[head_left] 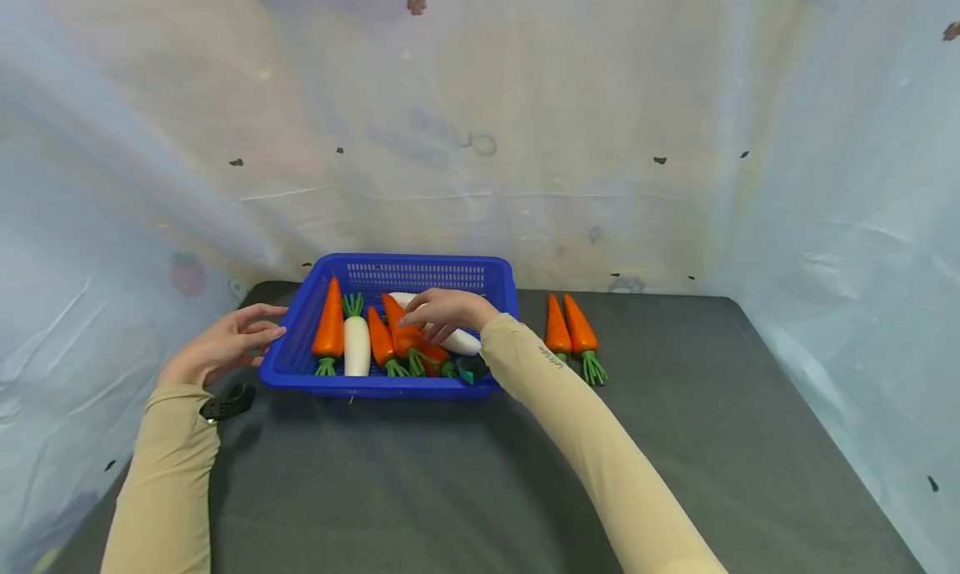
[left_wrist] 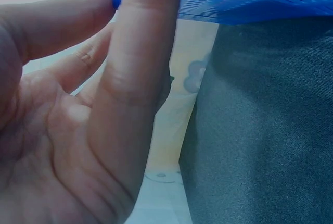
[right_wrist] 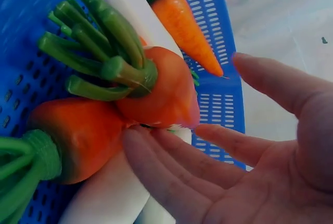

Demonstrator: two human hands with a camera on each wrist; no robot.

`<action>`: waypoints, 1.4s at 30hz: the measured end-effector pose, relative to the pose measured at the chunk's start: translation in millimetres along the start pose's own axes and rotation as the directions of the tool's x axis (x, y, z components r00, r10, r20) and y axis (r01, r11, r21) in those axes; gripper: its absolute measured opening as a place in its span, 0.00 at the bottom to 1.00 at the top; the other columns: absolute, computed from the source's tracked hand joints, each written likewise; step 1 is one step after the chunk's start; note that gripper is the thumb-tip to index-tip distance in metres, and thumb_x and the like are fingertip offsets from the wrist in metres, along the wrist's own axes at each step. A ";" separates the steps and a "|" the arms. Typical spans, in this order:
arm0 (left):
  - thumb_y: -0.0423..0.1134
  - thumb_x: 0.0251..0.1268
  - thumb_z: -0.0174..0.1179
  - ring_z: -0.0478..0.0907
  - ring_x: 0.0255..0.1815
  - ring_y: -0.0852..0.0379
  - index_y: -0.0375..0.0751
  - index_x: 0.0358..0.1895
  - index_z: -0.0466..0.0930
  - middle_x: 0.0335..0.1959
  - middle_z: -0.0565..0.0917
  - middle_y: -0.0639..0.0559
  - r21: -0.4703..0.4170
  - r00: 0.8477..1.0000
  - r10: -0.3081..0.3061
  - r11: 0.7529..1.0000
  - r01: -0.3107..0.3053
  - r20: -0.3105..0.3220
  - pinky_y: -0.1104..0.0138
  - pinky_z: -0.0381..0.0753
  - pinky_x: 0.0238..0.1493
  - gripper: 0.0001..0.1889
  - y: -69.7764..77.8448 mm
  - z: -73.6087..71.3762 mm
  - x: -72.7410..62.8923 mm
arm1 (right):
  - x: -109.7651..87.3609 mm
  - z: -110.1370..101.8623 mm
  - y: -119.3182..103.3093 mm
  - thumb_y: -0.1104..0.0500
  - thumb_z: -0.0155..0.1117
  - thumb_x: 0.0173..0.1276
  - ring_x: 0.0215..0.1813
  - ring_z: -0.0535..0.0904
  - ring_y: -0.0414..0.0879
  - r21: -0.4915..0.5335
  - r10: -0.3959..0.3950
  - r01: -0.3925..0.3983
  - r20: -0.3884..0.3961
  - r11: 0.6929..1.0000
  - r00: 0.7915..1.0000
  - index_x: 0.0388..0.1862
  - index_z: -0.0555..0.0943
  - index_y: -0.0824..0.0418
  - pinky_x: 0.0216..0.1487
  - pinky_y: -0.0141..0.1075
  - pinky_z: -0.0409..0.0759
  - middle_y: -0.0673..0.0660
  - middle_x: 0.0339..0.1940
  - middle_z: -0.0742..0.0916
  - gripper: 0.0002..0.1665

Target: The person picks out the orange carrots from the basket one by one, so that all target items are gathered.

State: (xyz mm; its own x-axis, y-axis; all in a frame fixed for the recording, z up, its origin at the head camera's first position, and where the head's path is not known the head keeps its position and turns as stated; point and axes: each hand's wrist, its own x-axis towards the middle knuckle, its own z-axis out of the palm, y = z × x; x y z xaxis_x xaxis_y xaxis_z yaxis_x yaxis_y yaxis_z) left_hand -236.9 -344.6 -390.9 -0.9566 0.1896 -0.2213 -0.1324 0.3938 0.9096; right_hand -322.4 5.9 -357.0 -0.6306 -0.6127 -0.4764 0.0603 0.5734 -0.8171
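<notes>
A blue plastic basket point(head_left: 390, 382) holds several orange carrots point(head_left: 330, 328) and several white radishes point(head_left: 357, 345). My left hand point(head_left: 225, 341) is at the basket's left rim. Its fingers are extended, with fingertips touching the edge; the left wrist view shows them against the blue plastic. Over the right half of the basket reaches my right hand point(head_left: 447, 309). In the right wrist view its straight fingers touch a carrot point(right_wrist: 166, 86) lying on top, while the thumb stays apart. Another carrot point(right_wrist: 83, 135) and a white radish point(right_wrist: 112, 193) lie beside those fingertips.
Two more carrots point(head_left: 579, 328) lie on the dark grey table point(head_left: 675, 441), to the right of the basket. A dark green piece point(head_left: 471, 368) shows at the basket's front right corner. Pale plastic sheeting point(head_left: 525, 124) hangs behind and at both sides.
</notes>
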 end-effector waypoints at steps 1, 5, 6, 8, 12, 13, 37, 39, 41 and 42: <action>0.47 0.71 0.55 0.80 0.45 0.54 0.34 0.71 0.52 0.51 0.77 0.39 0.006 1.000 0.000 1.000 0.000 -0.002 0.55 0.81 0.45 0.34 0.4 0.3 0.0 | 0.3 0.4 -0.5 0.51 0.63 0.68 0.55 0.78 0.58 -0.005 0.006 -0.006 0.001 1.000 1.000 0.71 0.64 0.63 0.55 0.48 0.76 0.63 0.56 0.78 0.37; 0.48 0.71 0.55 0.79 0.45 0.54 0.35 0.71 0.52 0.52 0.76 0.38 0.015 1.000 0.003 1.000 -0.003 -0.004 0.55 0.81 0.45 0.34 0.6 0.0 -0.4 | 1.9 2.3 -3.1 0.51 0.65 0.67 0.54 0.78 0.58 -0.033 0.026 -0.026 -0.005 0.999 1.000 0.71 0.64 0.63 0.55 0.48 0.76 0.62 0.54 0.78 0.38; 0.48 0.71 0.55 0.80 0.45 0.54 0.35 0.71 0.52 0.52 0.76 0.38 0.014 1.000 0.005 1.000 -0.005 -0.002 0.55 0.81 0.45 0.34 0.2 -0.5 -0.5 | 2.5 2.7 -3.7 0.52 0.65 0.66 0.54 0.78 0.59 -0.040 0.026 -0.027 -0.007 0.999 1.000 0.71 0.64 0.63 0.55 0.48 0.76 0.62 0.54 0.79 0.38; 0.47 0.71 0.54 0.80 0.45 0.55 0.35 0.71 0.52 0.52 0.76 0.38 0.014 1.000 0.007 1.000 -0.007 0.000 0.55 0.81 0.45 0.34 -0.1 -1.6 -0.6 | 4.2 3.4 -5.4 0.52 0.66 0.66 0.53 0.79 0.59 -0.054 0.033 -0.033 -0.014 0.998 0.999 0.71 0.64 0.63 0.54 0.47 0.76 0.61 0.52 0.79 0.39; 0.47 0.71 0.55 0.80 0.44 0.55 0.35 0.71 0.52 0.52 0.77 0.39 0.011 1.000 0.006 1.000 -0.006 0.002 0.56 0.81 0.44 0.34 -0.3 -3.1 0.2 | 6.5 3.9 -7.8 0.52 0.68 0.64 0.51 0.80 0.58 -0.078 0.045 -0.047 -0.037 0.996 0.998 0.70 0.65 0.63 0.53 0.47 0.77 0.61 0.51 0.80 0.39; 0.47 0.71 0.55 0.80 0.44 0.55 0.35 0.71 0.52 0.51 0.77 0.39 0.007 1.000 0.005 1.000 -0.005 0.001 0.55 0.81 0.44 0.34 0.2 -3.0 0.2 | 7.0 4.0 -8.0 0.52 0.68 0.63 0.51 0.80 0.58 -0.077 0.051 -0.054 -0.045 0.996 0.998 0.69 0.65 0.63 0.53 0.47 0.78 0.61 0.51 0.80 0.39; 0.49 0.71 0.54 0.80 0.45 0.55 0.36 0.72 0.52 0.53 0.76 0.39 0.013 1.000 0.004 1.000 -0.004 0.006 0.54 0.80 0.45 0.34 -4.7 -2.0 2.4 | 12.0 7.7 -8.1 0.62 0.72 0.58 0.48 0.79 0.51 -0.149 0.097 -0.099 -0.019 0.984 0.995 0.69 0.66 0.60 0.54 0.46 0.77 0.59 0.60 0.74 0.41; 0.48 0.71 0.55 0.80 0.45 0.55 0.36 0.71 0.52 0.52 0.77 0.39 0.009 1.000 0.004 1.000 -0.005 0.008 0.54 0.81 0.45 0.34 -4.7 -2.2 2.3 | 12.1 8.8 -8.0 0.63 0.72 0.59 0.47 0.79 0.50 -0.160 0.094 -0.091 0.007 0.983 0.996 0.70 0.65 0.60 0.55 0.45 0.76 0.59 0.62 0.73 0.41; 0.48 0.71 0.55 0.80 0.45 0.54 0.36 0.71 0.52 0.52 0.77 0.40 0.008 1.000 0.008 1.000 -0.008 0.010 0.53 0.80 0.45 0.34 -5.2 -2.7 2.5 | 12.3 10.1 -8.1 0.65 0.71 0.59 0.47 0.79 0.49 -0.154 0.094 -0.088 0.028 0.984 0.995 0.70 0.66 0.60 0.56 0.46 0.76 0.59 0.61 0.72 0.41; 0.49 0.71 0.55 0.80 0.45 0.54 0.36 0.71 0.52 0.52 0.77 0.40 0.008 1.000 0.006 1.000 -0.006 0.012 0.53 0.80 0.45 0.34 -5.6 -2.8 2.5 | 12.2 10.8 -8.4 0.65 0.71 0.58 0.48 0.78 0.49 -0.158 0.095 -0.088 0.037 0.984 0.995 0.70 0.66 0.60 0.56 0.46 0.75 0.58 0.61 0.72 0.40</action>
State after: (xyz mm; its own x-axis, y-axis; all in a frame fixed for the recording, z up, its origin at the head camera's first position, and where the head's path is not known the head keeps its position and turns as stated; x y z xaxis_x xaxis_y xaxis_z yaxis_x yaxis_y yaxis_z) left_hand -239.3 -348.9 -395.6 -0.9543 0.2027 -0.2197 -0.1242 0.3998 0.9081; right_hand -322.2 -12.2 -359.5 -0.5933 -0.5752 -0.5632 -0.0075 0.7035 -0.7106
